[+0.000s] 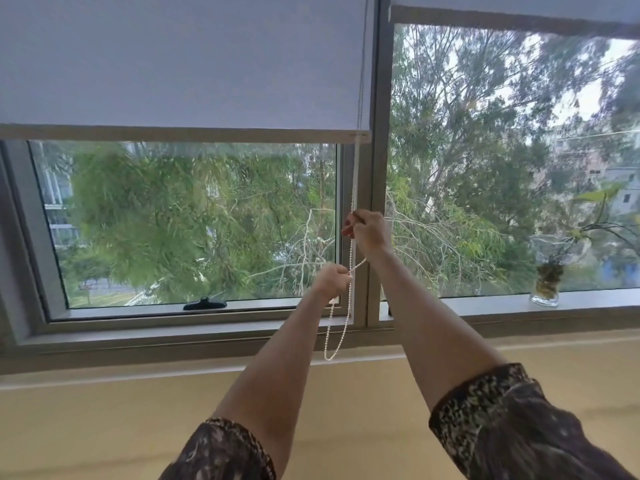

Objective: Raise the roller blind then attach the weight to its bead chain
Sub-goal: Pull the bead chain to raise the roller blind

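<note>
A pale grey roller blind (180,64) covers the upper half of the left window, its bottom rail (183,132) about mid-height. The white bead chain (353,181) hangs down along the frame between the two windows. My right hand (369,230) is closed on the chain high up. Lower and to the left, my left hand (332,280) grips the chain too. Below my left hand a loop of chain (334,341) dangles to the sill. A small white piece peeks out under my left hand; I cannot tell if it is the weight.
A second blind (519,5) on the right window is rolled almost to the top. A glass vase (547,282) with a plant stands on the right sill. A black window latch (204,303) sits at the left window's bottom. A yellow wall lies below the sill.
</note>
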### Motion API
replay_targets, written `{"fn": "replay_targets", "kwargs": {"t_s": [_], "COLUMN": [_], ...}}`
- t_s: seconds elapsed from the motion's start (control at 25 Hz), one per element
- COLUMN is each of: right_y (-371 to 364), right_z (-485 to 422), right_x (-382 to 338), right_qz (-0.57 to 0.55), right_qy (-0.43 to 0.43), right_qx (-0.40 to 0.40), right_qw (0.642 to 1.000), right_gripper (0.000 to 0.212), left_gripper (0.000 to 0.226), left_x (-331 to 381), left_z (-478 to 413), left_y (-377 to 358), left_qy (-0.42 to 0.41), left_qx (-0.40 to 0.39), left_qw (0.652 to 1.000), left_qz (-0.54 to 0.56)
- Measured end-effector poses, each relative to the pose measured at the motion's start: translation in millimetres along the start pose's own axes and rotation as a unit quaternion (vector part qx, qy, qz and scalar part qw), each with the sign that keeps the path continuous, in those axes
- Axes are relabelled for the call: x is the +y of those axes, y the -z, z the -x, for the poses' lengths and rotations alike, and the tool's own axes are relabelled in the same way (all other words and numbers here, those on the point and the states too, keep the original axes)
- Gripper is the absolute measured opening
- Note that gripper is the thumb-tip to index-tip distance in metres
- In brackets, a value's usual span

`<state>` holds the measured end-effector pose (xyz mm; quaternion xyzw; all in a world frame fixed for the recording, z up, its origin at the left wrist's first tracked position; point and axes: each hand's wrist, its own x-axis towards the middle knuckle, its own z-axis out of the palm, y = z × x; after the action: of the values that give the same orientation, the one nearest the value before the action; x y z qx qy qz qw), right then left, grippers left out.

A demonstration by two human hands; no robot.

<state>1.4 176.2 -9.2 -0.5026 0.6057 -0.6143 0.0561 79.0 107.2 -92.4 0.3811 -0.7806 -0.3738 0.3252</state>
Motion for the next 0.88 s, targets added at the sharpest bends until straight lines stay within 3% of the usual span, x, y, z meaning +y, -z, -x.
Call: {"fn": "replay_targets", "kwargs": {"t_s": [0.16,0.28,0.4,0.68,0.8,0.88], "right_y": [-3.0,-14.3,-22.8,-21.3,-14.2,-5.4], "right_z": [20.1,37.7,52.1,67.6,66.4,55.1], "right_x": [36.3,63.1,80.7,109.4,112.6,99.8], "right_qz": [0.062,0.056,0.102,0.174,0.208,0.198], "right_qy": [-0.028,-0.070,-0.068,-0.093,-0.123,-0.096], "right_qx": [-0.053,-0.084,-0.103,-0.179,-0.212,-0.195], "right_qw": [0.996,0.992,0.987,0.964,0.947,0.956], "right_gripper": [0.020,0.019,0.021,0.019,0.028,0.036], "left_gripper": [0.023,0.021,0.021,0.010,0.027,0.034], "left_x": [50.3,95.5,123.2,115.9,96.6,79.4], "left_z": [-3.9,-7.1,-13.6,-24.0,-18.0,-13.5], "left_y": [31.9,50.4,56.9,43.0,29.2,20.5], "left_qy": [-0.018,-0.055,-0.092,-0.082,-0.071,-0.066], "left_qx": [0.127,0.162,0.161,0.173,0.178,0.165], "left_qw": [0.978,0.951,0.951,0.946,0.960,0.966], "left_qz": [0.163,0.256,0.248,0.261,0.205,0.185]}}
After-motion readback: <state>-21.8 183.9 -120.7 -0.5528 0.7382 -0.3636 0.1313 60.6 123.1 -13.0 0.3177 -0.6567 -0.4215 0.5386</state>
